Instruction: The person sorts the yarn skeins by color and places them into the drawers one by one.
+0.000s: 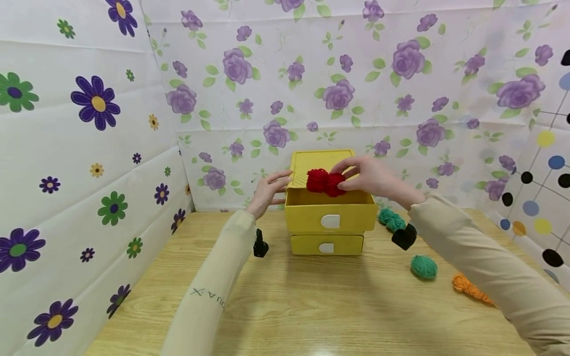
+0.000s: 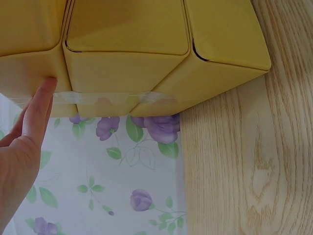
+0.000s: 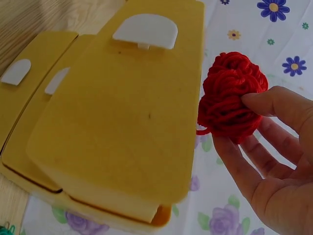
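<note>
A skein of red yarn (image 1: 317,181) is pinched between the thumb and fingers of my right hand (image 1: 368,177), above the pulled-out top drawer (image 1: 307,218) of a small yellow drawer cabinet (image 1: 322,159). In the right wrist view the red yarn (image 3: 230,95) bulges out in front of the thumb, and a short loose strand hangs from it. My left hand (image 1: 267,194) is at the cabinet's left side, its fingers extended. The left wrist view shows a fingertip (image 2: 47,84) against the yellow side wall. Lower drawers with white tabs are closed.
Right of the cabinet lie a teal skein (image 1: 392,220), a teal ball of yarn (image 1: 423,267) and an orange skein (image 1: 472,289), partly behind the right sleeve. All rest on a wooden table (image 1: 285,316). Flowered cloth (image 1: 276,89) hangs behind, with patterned cloth at both sides.
</note>
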The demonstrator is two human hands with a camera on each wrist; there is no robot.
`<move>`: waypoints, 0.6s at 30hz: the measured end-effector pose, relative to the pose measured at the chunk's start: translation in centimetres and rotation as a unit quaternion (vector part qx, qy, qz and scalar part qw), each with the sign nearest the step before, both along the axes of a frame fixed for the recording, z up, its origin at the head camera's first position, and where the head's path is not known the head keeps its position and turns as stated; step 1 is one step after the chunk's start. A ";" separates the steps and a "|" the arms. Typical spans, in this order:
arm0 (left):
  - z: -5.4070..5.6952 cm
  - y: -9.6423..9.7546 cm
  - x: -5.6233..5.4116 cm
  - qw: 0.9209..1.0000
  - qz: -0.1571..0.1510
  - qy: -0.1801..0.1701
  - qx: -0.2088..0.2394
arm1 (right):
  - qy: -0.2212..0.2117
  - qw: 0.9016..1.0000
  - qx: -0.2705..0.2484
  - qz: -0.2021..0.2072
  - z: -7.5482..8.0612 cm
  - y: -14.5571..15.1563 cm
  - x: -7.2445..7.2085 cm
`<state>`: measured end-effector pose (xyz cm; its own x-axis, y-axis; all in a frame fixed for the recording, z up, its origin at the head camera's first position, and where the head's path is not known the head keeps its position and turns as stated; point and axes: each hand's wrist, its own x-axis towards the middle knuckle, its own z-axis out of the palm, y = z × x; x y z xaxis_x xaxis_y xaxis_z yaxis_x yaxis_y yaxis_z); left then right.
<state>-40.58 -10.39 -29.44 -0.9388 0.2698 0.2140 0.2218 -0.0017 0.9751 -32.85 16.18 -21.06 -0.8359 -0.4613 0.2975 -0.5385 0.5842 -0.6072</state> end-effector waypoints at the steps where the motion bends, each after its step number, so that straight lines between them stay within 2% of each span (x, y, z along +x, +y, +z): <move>1: 0.0 0.0 0.0 1.000 0.000 0.000 -0.002 | -0.001 1.000 -0.002 0.002 0.0 -0.3 0.0; 8: 0.0 0.0 0.0 1.000 -0.002 -0.008 0.002 | 0.019 1.000 -0.003 0.015 0.0 -2.1 0.1; 15: 1.4 0.0 1.7 1.000 -0.021 -0.014 0.000 | 0.012 0.999 -0.017 0.050 -0.1 -3.0 -0.1; 18: 0.9 0.0 1.0 1.000 -0.020 -0.014 0.003 | 0.012 0.998 -0.021 0.058 -0.2 -3.2 -0.2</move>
